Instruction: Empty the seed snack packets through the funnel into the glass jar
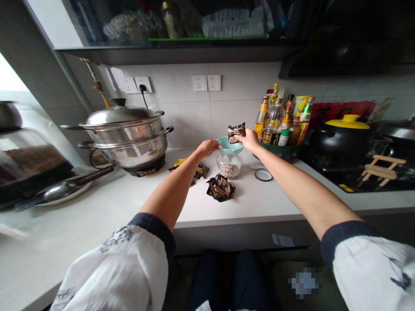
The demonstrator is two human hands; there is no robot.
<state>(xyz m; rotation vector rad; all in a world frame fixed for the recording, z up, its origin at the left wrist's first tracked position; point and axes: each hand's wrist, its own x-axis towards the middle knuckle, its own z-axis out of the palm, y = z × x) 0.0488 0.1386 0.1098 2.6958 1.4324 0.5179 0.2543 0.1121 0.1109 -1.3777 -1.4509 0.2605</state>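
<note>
A small glass jar (pixel 229 167) partly filled with grey-brown seeds stands on the white counter (pixel 279 196), with a teal funnel (pixel 231 147) set in its mouth. My left hand (pixel 207 148) grips the funnel's left rim. My right hand (pixel 249 139) pinches a small dark snack packet (pixel 236 131), held tilted over the funnel. A crumpled dark packet (pixel 221 188) lies in front of the jar, and more packets (pixel 199 170) lie to its left, partly hidden by my left arm.
The jar's round lid (pixel 263 174) lies on the counter to the right. A steel steamer pot (pixel 125 134) sits on a hotplate at the left. Sauce bottles (pixel 280 119) stand in a tray behind, beside a black pot with a yellow lid (pixel 345 134) on the stove.
</note>
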